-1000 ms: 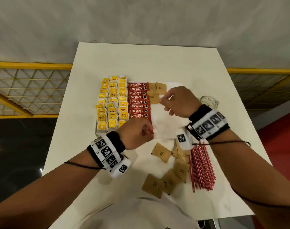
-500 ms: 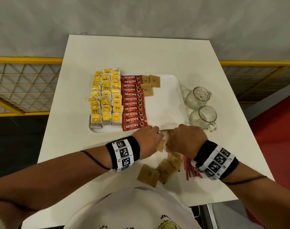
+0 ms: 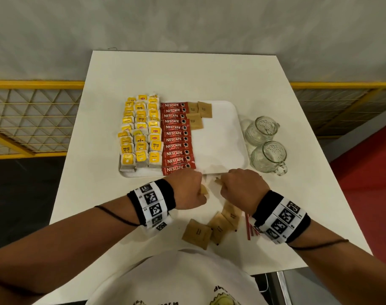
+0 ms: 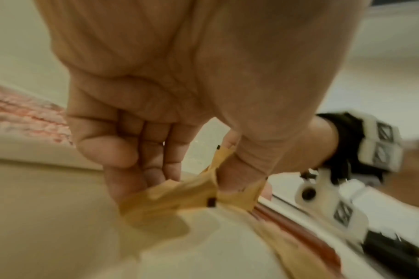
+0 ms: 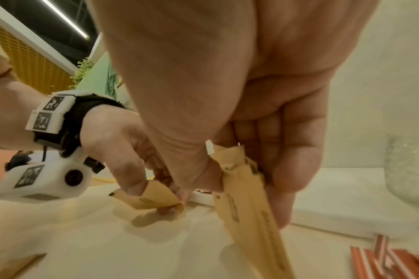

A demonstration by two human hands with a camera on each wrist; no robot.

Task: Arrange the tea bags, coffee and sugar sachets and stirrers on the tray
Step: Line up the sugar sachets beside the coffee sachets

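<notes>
both hands have come off the tray (image 3: pixel 229 137) to its lower edge, mid-frame: left hand (image 3: pixel 188 190) pinches one brown sugar sachet (image 5: pixel 153 198), right hand (image 3: pixel 242 188) pinches two sachets (image 5: pixel 246 203); more lie below.

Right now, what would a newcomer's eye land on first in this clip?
The white tray, its left part packed with yellow tea bags and a red column of coffee sachets. In front of it, the left hand and right hand each pinch brown sugar sachets. Two glass mugs stand right of the tray.
</notes>
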